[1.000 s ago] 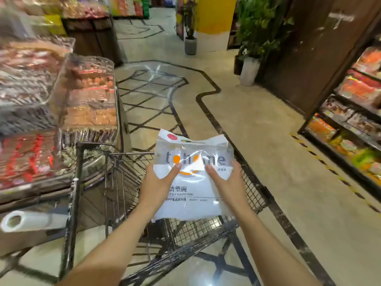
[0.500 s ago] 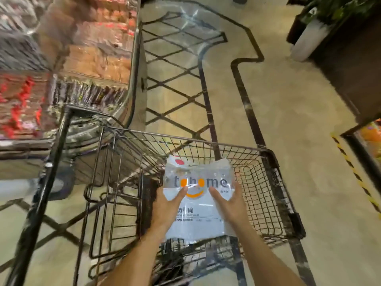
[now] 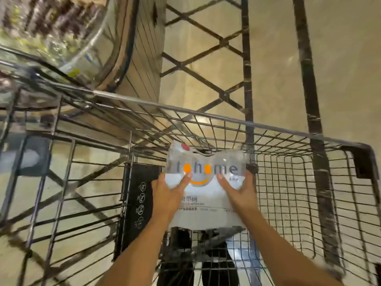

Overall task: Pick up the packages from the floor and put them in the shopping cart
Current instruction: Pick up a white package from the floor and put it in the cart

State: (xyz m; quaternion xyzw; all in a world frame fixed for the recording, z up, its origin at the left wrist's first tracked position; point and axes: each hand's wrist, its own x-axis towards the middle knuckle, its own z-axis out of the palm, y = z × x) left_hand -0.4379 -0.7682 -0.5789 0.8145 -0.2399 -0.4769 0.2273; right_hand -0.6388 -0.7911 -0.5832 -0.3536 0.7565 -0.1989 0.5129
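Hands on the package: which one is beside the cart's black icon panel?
The left hand, holding the package by its left edge, is right beside the black icon panel; the right hand holds the opposite edge, away from it.

White plastic pkg [image 3: 206,195], orange smiley logo, held inside wire cart [image 3: 288,182] basket.

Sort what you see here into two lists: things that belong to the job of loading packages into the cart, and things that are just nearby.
Part of the job:
- white and clear plastic package with orange smiley print
- wire-mesh metal shopping cart
- left hand and right hand, both gripping the package

Just nearby:
- curved glass-fronted display counter
- beige floor with dark line pattern
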